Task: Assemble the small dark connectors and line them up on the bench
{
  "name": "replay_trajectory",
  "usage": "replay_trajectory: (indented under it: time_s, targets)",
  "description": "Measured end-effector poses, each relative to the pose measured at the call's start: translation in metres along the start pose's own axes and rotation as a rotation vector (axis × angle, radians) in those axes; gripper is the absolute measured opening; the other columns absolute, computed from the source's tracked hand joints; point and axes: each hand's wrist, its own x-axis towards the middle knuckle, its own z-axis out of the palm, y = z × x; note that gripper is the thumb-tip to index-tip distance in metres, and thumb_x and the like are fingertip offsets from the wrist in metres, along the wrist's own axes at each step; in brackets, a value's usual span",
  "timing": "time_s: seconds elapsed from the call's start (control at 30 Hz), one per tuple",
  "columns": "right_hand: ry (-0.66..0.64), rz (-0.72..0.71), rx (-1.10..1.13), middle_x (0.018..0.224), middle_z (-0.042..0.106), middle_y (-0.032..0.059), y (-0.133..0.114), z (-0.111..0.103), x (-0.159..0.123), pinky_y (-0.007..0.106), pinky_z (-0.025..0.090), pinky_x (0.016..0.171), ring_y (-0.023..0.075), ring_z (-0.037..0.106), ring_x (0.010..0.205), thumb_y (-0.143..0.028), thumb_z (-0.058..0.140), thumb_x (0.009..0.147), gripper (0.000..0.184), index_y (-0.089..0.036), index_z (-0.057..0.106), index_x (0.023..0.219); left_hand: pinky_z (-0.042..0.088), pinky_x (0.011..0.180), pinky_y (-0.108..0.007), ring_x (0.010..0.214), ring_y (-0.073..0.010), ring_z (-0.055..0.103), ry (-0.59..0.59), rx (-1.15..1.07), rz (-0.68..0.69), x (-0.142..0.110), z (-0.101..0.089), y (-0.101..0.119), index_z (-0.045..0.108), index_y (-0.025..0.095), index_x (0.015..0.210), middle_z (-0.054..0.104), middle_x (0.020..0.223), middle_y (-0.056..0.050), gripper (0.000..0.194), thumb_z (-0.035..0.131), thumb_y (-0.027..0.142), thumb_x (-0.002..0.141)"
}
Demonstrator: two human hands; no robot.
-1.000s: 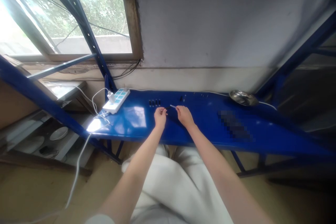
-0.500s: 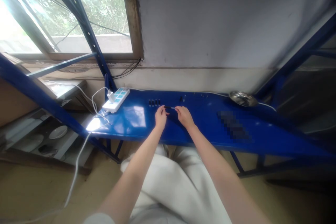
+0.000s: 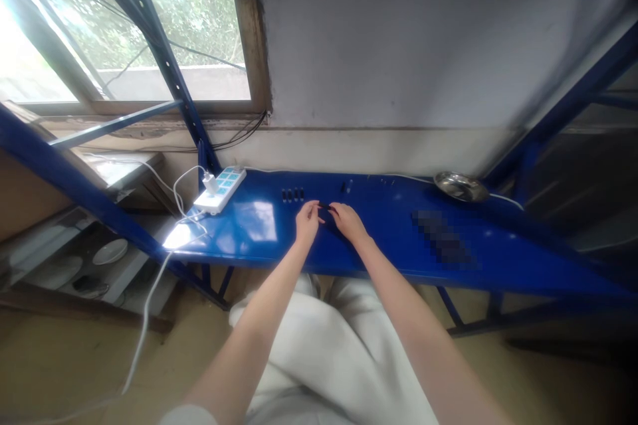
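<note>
Over the blue table [image 3: 369, 232], a small dark stick-like piece [image 3: 323, 205] spans the gap between my two hands. My left hand [image 3: 308, 218] pinches its left end, fingers closed. At the other end, my right hand [image 3: 347, 220] has its fingers closed on the same piece. How far the piece runs inside the fingers is hidden. Just beyond my left hand, several small black pieces with clear ends [image 3: 293, 194] stand or lie in a row. A dark small piece [image 3: 343, 186] and a clear one [image 3: 349, 185] are behind my right hand.
A white power strip [image 3: 222, 190] with a plugged-in charger is at the table's left end. A shiny metal bowl [image 3: 461, 186] sits at the back right. A pixelated dark object [image 3: 443, 239] lies to the right. Blue uprights [image 3: 184, 89] frame the table; a white cable [image 3: 147, 312] hangs left.
My hands have come slightly closer together. The light-coloured stretch seen before at the piece's right side is no longer visible between them, only the dark part.
</note>
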Motion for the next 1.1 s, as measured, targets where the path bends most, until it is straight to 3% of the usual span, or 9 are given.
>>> replay_trajectory:
  time_s: [0.13,0.23,0.37,0.53,0.77,1.1]
  targets:
    - [-0.035,0.033,-0.01,0.083,0.064,0.0085,0.001,0.0,0.0,0.031,0.043,0.07,0.0195,0.057,0.075,-0.023,0.039,0.09,0.022,-0.016,0.059,0.097,0.049,0.061,-0.023,0.053,-0.0066,0.058,-0.076,0.033,0.019,-0.005,0.001,0.007,0.059,0.017,0.097,0.064,0.098,-0.006,0.023,0.042,0.029,0.086]
    - [-0.013,0.067,0.047,0.09,0.062,0.0087,0.004,0.0,0.001,0.03,0.044,0.072,0.0191,0.056,0.081,-0.023,0.042,0.089,0.019,-0.017,0.06,0.092,0.047,0.059,-0.023,0.052,-0.0067,0.058,-0.11,0.009,-0.029,-0.005,0.0,0.008,0.057,0.018,0.096,0.065,0.095,-0.005,0.022,0.042,0.032,0.086]
    - [-0.013,0.241,0.179,0.086,0.061,0.0066,0.01,0.001,0.008,0.029,0.045,0.066,0.0174,0.056,0.075,-0.025,0.047,0.086,0.015,-0.017,0.058,0.089,0.044,0.053,-0.02,0.05,-0.0063,0.056,0.008,-0.032,-0.093,-0.002,-0.001,0.005,0.053,0.017,0.095,0.065,0.091,-0.005,0.022,0.041,0.034,0.086]
    - [-0.194,0.463,0.226,0.08,0.064,0.0064,0.011,0.007,0.036,0.026,0.044,0.063,0.016,0.058,0.07,-0.019,0.055,0.079,0.008,-0.014,0.059,0.083,0.04,0.05,-0.019,0.047,-0.0057,0.054,0.099,-0.078,-0.124,0.002,-0.002,0.001,0.053,0.015,0.089,0.063,0.08,-0.004,0.021,0.043,0.033,0.084]
    - [-0.286,0.421,0.201,0.081,0.066,0.0067,-0.014,0.027,0.075,0.022,0.04,0.062,0.0142,0.058,0.072,-0.023,0.057,0.076,0.01,-0.014,0.062,0.078,0.035,0.046,-0.018,0.045,-0.0053,0.05,0.163,-0.201,-0.155,0.003,-0.001,0.0,0.054,0.015,0.081,0.059,0.071,-0.001,0.016,0.048,0.029,0.08]
    - [-0.342,0.466,0.149,0.089,0.067,0.0087,-0.02,0.045,0.088,0.023,0.041,0.063,0.0176,0.061,0.08,-0.023,0.055,0.076,0.014,-0.016,0.065,0.084,0.035,0.046,-0.019,0.044,-0.0051,0.049,0.192,-0.234,-0.186,0.006,-0.001,-0.001,0.054,0.014,0.076,0.059,0.07,-0.001,0.014,0.05,0.028,0.077]
